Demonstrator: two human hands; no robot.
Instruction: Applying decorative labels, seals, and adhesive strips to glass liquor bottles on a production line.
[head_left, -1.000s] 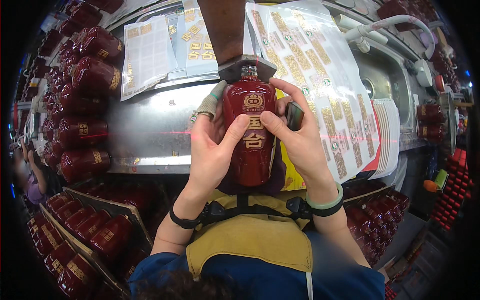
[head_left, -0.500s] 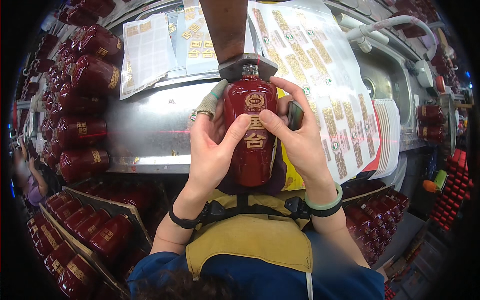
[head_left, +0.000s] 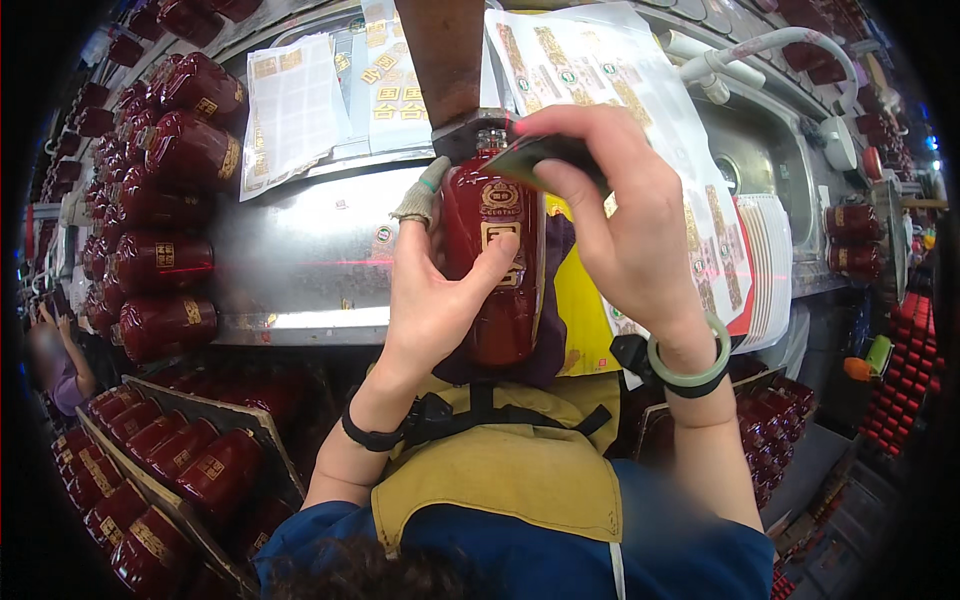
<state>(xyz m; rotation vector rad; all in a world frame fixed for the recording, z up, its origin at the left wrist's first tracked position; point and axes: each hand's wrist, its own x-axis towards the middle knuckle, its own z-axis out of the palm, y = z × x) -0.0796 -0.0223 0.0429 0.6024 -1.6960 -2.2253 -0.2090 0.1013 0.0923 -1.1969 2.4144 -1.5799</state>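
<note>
A glossy dark-red bottle [head_left: 503, 335] lies in front of me, its glass neck against a dark block [head_left: 460, 135] and its base toward my body. Gold emblem and characters mark its upper face. My left hand [head_left: 425, 300] grips the bottle's left side, with the thumb pressed over the gold characters. A knitted finger cover [head_left: 416, 202] sits on one of its fingers. Above the bottle's right shoulder, my right hand [head_left: 640, 220] pinches a flat dark piece [head_left: 560, 155], its edge close to the shoulder. Blur hides its exact kind. Dark cloth [head_left: 557, 310] lies under the bottle.
A brown post [head_left: 445, 60] rises behind the bottle. Sticker sheets [head_left: 290, 110] and gold label sheets [head_left: 560, 50] cover the metal table [head_left: 300, 250]. Red bottles [head_left: 165, 255] crowd the left; a sink [head_left: 750, 160] with a white pipe stands right. Crated bottles [head_left: 215, 465] sit below.
My right hand has left the bottle's right side and moved up and right, bringing the flat dark piece over the shoulder. The left hand stays on the bottle, its thumb slightly shifted.
</note>
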